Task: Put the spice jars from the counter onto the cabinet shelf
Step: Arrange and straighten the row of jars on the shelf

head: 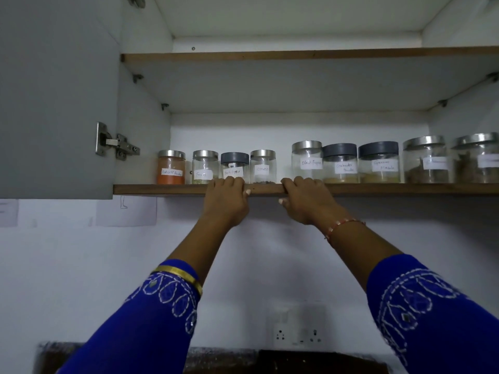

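Several labelled glass spice jars stand in a row on the lower cabinet shelf [162, 189]. From the left: a red chilli powder jar [171, 167], a steel-lidded jar [205, 167], a grey-lidded jar [234, 166] and a cloves jar [263, 166]. After a gap come a black pepper jar [307, 160], two grey-lidded jars [340, 163] [378, 162] and two larger steel-lidded jars [424, 159] [476, 158]. My left hand [226, 200] grips the shelf's wooden front edge, fingers over the top, thumb below. My right hand [303, 198] grips the same edge below the gap. Neither hand holds a jar.
The grey cabinet door [56, 98] stands open at the left with its hinge [116, 143] showing. An upper shelf [297, 54] spans above. A wall socket [298, 334] sits on the white wall, and a dark counter [221, 359] runs along the bottom.
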The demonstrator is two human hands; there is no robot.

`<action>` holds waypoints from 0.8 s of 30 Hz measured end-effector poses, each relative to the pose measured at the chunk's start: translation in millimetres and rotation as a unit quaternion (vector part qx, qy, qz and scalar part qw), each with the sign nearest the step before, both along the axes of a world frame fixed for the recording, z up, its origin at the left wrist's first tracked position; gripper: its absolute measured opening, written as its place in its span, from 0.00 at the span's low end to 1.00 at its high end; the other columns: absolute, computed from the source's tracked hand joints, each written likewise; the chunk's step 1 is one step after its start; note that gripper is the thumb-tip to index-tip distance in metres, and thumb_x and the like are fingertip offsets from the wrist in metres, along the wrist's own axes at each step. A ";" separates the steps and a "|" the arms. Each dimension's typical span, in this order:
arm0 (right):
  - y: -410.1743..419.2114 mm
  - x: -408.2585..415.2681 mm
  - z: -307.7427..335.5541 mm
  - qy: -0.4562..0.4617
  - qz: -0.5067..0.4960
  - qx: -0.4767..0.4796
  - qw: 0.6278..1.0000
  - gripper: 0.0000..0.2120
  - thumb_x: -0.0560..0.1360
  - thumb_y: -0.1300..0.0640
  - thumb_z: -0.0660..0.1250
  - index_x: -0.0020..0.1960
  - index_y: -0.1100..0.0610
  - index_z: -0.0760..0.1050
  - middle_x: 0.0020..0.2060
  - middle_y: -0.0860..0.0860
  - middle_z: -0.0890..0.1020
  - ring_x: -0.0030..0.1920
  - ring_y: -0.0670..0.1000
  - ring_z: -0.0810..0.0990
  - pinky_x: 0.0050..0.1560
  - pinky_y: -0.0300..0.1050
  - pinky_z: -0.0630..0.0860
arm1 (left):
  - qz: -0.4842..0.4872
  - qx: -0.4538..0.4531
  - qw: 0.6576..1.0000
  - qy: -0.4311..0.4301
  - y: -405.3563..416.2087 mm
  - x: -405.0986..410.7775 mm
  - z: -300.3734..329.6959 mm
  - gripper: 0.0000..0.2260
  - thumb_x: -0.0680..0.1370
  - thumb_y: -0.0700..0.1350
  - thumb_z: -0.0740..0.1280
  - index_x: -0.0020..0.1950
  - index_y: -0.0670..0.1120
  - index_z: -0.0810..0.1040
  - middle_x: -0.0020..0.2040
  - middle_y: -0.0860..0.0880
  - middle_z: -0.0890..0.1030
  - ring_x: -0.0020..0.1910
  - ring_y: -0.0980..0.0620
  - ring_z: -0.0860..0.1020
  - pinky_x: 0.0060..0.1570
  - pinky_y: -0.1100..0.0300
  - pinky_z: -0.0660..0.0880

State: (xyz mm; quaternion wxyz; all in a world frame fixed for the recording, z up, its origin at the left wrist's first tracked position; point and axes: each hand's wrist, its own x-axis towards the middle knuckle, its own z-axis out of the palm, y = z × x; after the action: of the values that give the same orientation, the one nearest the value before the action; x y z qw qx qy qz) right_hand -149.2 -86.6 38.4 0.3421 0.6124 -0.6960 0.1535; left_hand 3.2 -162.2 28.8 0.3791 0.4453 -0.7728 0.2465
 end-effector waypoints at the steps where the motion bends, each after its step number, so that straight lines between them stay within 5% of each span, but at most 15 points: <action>1: 2.7 -2.2 -1.3 0.007 -0.001 -0.002 1.000 0.22 0.80 0.48 0.54 0.71 0.56 0.60 0.65 0.57 0.71 0.64 0.58 0.70 0.66 0.52 0.64 | 0.003 0.005 1.000 -0.003 2.1 1.0 -1.7 0.16 0.81 0.48 0.51 0.64 0.42 0.69 0.63 0.42 0.74 0.63 0.42 0.70 0.66 0.50 0.60; 8: 8.9 -12.4 -6.4 0.027 -0.019 0.002 0.999 0.28 0.79 0.47 0.57 0.74 0.57 0.53 0.67 0.59 0.68 0.67 0.58 0.67 0.71 0.53 0.60 | 0.032 0.054 0.998 -0.016 9.5 -1.4 1.2 0.18 0.80 0.49 0.53 0.68 0.43 0.65 0.68 0.41 0.70 0.70 0.39 0.64 0.73 0.46 0.54; 24: 5.1 -7.5 -8.6 0.031 -0.039 -0.013 0.999 0.27 0.78 0.53 0.58 0.74 0.58 0.54 0.65 0.61 0.70 0.65 0.60 0.69 0.71 0.55 0.62 | -0.021 -0.027 0.999 0.042 -1.1 -2.6 -15.2 0.19 0.80 0.51 0.53 0.67 0.43 0.66 0.65 0.42 0.72 0.68 0.42 0.65 0.75 0.47 0.48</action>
State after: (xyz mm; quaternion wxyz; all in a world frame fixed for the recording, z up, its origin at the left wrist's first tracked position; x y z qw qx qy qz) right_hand -156.8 -81.4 29.8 0.3777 0.5846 -0.7061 0.1301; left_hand 0.6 -163.3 13.6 0.4284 0.4281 -0.7585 0.2405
